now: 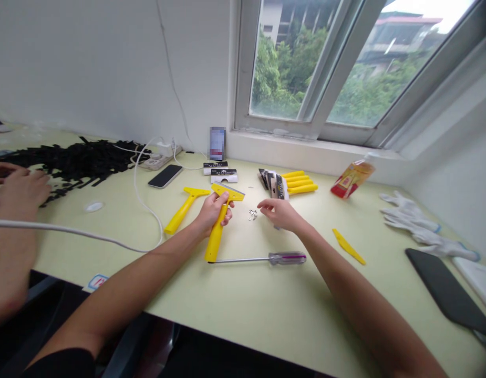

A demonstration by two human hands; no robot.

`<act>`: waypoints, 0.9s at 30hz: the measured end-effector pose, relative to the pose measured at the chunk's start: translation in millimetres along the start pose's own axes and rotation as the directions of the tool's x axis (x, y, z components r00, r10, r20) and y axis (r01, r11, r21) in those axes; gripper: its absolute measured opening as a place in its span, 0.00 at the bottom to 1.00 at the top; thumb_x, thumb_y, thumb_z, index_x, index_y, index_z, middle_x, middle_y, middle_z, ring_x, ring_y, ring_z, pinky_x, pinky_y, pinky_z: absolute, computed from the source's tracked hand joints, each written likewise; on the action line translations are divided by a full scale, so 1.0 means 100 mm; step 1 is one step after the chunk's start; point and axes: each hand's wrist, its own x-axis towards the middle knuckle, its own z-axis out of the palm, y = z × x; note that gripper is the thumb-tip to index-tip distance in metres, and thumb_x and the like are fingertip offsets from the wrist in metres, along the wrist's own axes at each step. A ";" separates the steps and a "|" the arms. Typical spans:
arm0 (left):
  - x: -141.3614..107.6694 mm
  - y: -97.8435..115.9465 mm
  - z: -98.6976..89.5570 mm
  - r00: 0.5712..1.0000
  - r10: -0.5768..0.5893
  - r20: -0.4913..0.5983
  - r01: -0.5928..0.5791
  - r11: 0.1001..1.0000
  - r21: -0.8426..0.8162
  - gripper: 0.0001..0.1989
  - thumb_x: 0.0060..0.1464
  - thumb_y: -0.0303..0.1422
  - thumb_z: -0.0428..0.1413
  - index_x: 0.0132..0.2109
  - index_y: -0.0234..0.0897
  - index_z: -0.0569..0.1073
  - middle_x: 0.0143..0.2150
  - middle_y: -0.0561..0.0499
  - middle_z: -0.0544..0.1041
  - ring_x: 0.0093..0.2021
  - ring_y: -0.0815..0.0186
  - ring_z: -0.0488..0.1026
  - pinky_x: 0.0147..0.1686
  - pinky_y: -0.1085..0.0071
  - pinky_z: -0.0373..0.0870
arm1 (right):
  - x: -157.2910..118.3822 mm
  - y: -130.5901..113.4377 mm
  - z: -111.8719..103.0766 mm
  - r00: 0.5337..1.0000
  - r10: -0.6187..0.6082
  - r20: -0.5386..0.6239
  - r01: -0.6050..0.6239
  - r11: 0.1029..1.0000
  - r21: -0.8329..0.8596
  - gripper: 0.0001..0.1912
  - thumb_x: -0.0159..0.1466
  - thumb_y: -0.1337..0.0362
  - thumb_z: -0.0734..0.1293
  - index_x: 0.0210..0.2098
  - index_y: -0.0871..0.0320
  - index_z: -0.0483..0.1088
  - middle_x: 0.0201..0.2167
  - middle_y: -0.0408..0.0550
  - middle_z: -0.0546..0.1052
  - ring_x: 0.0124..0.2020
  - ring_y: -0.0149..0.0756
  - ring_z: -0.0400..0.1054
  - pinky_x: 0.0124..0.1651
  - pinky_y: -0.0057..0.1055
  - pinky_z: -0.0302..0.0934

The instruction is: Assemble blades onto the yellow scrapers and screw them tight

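My left hand [216, 211] grips a yellow scraper [216, 239] near its head, which has a metal blade along its upper edge. Just left of it lies another yellow scraper [182, 211]. My right hand [277, 212] is over the table beside a small pile of metal parts [252, 214], its fingers bent close together; whether something small is between them is too small to tell. A screwdriver [286, 258] with a clear purple handle lies below both hands, its tip by the end of the held scraper's handle. Behind my right hand are packaged scrapers with yellow handles [300, 184].
Two labelled packs [224, 175], a phone [165, 176] and an upright phone [217, 143] stand or lie behind. A bottle [352, 177], gloves [416, 223] and a yellow strip [348, 247] are at right. Black pieces [81, 160] and another person's hands [24, 189] are at left.
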 end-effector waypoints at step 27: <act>-0.15 -0.13 0.07 0.930 -0.183 0.320 0.149 0.980 0.129 0.17 0.58 0.44 0.57 0.43 0.36 0.63 0.32 0.54 0.71 0.16 0.70 0.72 0.08 0.78 0.62 | -0.03 -0.18 -0.17 0.984 -0.112 -0.141 0.122 0.990 0.070 0.03 0.60 0.65 0.66 0.33 0.57 0.72 0.28 0.43 0.77 0.30 0.32 0.70 0.37 0.30 0.63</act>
